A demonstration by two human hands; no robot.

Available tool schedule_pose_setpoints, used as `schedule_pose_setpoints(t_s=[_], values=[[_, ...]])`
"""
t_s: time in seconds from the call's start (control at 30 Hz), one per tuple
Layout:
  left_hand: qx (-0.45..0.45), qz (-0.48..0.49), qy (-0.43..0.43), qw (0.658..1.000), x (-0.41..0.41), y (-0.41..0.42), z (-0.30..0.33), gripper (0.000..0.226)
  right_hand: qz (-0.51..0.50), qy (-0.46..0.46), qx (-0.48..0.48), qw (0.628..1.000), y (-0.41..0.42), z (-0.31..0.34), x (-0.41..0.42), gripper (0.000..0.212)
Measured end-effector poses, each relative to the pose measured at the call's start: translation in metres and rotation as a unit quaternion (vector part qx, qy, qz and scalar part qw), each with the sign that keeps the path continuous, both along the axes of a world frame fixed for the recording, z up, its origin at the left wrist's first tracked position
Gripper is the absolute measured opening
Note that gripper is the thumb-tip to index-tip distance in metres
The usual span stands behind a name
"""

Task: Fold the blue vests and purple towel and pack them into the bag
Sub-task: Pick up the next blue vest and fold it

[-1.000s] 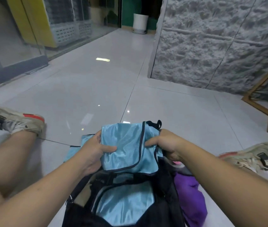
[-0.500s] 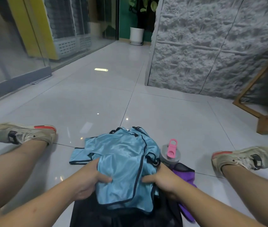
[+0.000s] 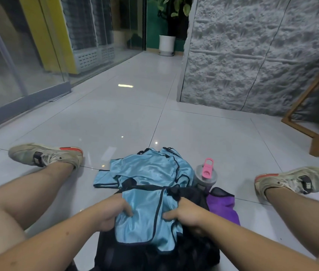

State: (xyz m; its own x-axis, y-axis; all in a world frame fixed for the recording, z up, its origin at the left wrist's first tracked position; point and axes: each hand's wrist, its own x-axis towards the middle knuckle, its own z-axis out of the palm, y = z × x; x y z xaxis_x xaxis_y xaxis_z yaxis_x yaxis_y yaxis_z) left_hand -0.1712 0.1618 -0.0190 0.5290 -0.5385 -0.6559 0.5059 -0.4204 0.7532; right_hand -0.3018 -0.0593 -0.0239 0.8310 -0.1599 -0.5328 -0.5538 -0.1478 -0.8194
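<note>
Blue and shiny, the folded vest (image 3: 147,218) lies on top of the black bag (image 3: 154,255), on the floor (image 3: 203,137) between the person's legs. The left hand (image 3: 111,214) grips its left edge and the right hand (image 3: 184,216) grips its right edge. More blue vests (image 3: 150,169) sit just behind. The purple towel (image 3: 223,206) touches the bag's right side, by a bottle (image 3: 206,176).

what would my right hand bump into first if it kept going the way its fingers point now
Your right hand points left across the bag, so it would likely meet the folded blue vest it already grips, then your left hand. Depth is unclear.
</note>
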Motion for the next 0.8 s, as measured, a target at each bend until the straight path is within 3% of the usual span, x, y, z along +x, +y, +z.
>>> schedule_pose_setpoints(t_s=[0.03, 0.1, 0.17, 0.23, 0.3, 0.43, 0.5, 0.6, 0.7, 0.8], values=[[0.019, -0.008, -0.004, 1.000, 0.000, 0.001, -0.004, 0.053, -0.013, 0.022, -0.006, 1.000, 0.003, -0.005, -0.001, 0.027], [0.054, -0.018, -0.025, 0.998, 0.001, -0.001, -0.014, 0.051, -0.040, 0.073, -0.039, 0.996, 0.006, -0.014, 0.000, 0.046], [0.082, -0.021, -0.047, 0.995, 0.005, -0.004, -0.031, 0.063, -0.045, 0.105, -0.051, 0.992, 0.010, -0.021, 0.001, 0.055], [0.086, -0.017, -0.066, 0.994, 0.008, -0.012, -0.044, 0.073, -0.068, 0.114, -0.071, 0.989, 0.014, -0.024, 0.006, 0.044], [0.067, -0.002, -0.103, 0.992, 0.001, -0.024, -0.037, 0.067, -0.094, 0.102, -0.111, 0.984, 0.014, -0.022, 0.013, 0.036], [0.002, 0.073, -0.089, 0.993, 0.004, -0.041, -0.039, 0.056, -0.170, 0.051, -0.158, 0.971, -0.001, -0.016, 0.034, 0.032], [0.008, 0.083, -0.093, 0.992, 0.006, -0.043, -0.043, 0.061, -0.157, 0.062, -0.155, 0.973, -0.004, -0.014, 0.037, 0.034], [0.085, 0.032, -0.163, 0.982, 0.006, -0.040, -0.050, 0.083, -0.077, 0.113, -0.225, 0.965, -0.002, -0.025, 0.037, 0.037], [0.152, -0.084, -0.217, 0.961, 0.005, -0.038, -0.047, 0.090, 0.012, 0.152, -0.343, 0.927, -0.001, -0.031, 0.036, 0.036], [0.218, -0.190, -0.223, 0.931, 0.006, -0.033, -0.044, 0.112, 0.057, 0.169, -0.420, 0.890, -0.004, -0.032, 0.031, 0.046]])
